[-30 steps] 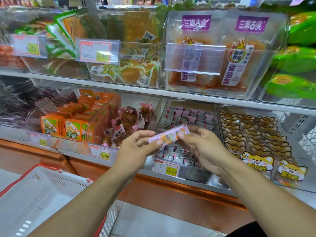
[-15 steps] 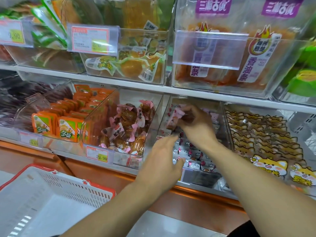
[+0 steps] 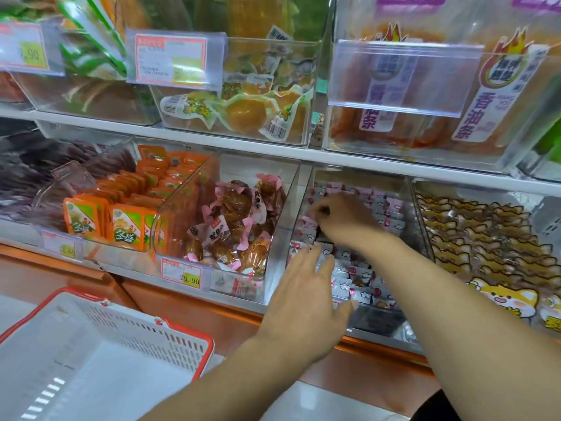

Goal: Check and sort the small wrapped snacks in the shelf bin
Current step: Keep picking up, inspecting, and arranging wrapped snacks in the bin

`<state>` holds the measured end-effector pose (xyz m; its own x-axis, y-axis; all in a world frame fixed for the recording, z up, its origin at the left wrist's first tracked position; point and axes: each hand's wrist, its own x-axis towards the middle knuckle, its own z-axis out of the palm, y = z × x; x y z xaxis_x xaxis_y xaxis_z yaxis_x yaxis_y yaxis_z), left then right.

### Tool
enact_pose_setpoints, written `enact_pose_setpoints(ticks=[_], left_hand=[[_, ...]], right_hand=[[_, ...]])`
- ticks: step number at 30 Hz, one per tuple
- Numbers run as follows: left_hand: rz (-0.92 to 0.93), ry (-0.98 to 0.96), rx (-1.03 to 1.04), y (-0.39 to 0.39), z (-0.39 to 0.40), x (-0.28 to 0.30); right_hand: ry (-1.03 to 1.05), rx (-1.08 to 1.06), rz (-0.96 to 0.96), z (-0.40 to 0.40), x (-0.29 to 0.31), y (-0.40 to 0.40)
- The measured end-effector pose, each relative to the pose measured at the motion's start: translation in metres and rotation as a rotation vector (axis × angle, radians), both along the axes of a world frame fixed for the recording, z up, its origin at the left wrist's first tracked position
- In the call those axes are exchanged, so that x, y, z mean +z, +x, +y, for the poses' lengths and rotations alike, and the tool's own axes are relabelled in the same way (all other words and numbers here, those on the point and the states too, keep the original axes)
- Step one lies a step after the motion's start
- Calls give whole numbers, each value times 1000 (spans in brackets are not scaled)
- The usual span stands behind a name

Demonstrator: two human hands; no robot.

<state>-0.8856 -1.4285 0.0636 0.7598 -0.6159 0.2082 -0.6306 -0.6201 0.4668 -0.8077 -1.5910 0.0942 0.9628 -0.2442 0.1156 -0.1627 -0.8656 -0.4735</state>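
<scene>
The clear shelf bin [image 3: 379,325] on the lower shelf holds several small pink-and-white wrapped snacks [image 3: 359,276] in rows. My right hand [image 3: 346,218] reaches deep into the bin near its left wall, fingers curled, and pinches one small wrapped snack [image 3: 310,221] among the others. My left hand [image 3: 306,299] hovers at the bin's front with its fingers spread and straight. Its fingertips lie just over the front rows and hold nothing.
A white basket with a red rim [image 3: 188,335] sits at lower left. Left of the bin is a bin of brown snacks in pink wrappers [image 3: 239,226], then orange packets [image 3: 121,221]. Cat-print packets [image 3: 485,238] fill the bin on the right. The upper shelf edge [image 3: 334,159] overhangs.
The pink wrapped snack held between both hands went into the bin with my right hand, which now reaches lower and deeper. My left hand let go and moved to the bin's front.
</scene>
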Motion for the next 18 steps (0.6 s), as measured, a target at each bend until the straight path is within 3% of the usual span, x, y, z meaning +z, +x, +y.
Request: enact_pose_setpoints(ticks=[3, 7, 14, 18], left_hand=[[24, -64, -4, -1, 2, 3], [74, -173, -5, 0, 6, 10], [110, -254, 25, 2, 16, 20], [285, -462, 123, 4, 21, 28]], right_hand=[[-22, -80, -164, -3, 0, 5], [-33, -95, -47, -1, -10, 10], [183, -202, -361, 5, -1, 9], [359, -345, -487, 2, 6, -8]])
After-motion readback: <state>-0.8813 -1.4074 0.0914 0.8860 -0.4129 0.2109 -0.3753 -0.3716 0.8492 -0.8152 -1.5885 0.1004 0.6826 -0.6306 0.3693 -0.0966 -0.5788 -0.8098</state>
